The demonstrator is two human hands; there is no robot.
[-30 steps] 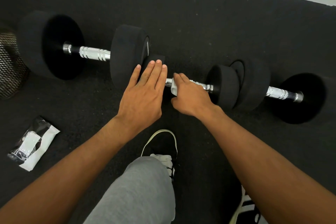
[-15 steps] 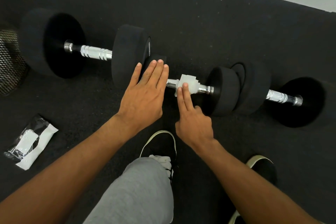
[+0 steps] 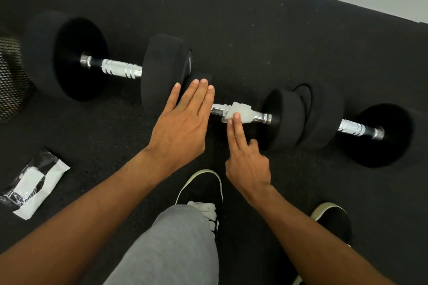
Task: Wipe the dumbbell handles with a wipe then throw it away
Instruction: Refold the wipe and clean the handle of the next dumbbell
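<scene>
Two right fingers [image 3: 234, 127] pressing wipe [image 3: 239, 112], left hand [image 3: 183, 122] flat

Grey trousers [image 3: 176, 245], black cream-soled shoes [image 3: 203, 186], bare forearms [image 3: 92, 210].

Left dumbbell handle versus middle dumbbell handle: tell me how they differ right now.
The left dumbbell handle is bare, with nothing touching it; the middle dumbbell handle has a white wipe draped over it, pressed by two fingers of the right hand. The left handle sits between large black weights; the middle one sits between smaller weights, with the left hand laid flat over one. Both are shiny chrome, lying on the black floor.
</scene>
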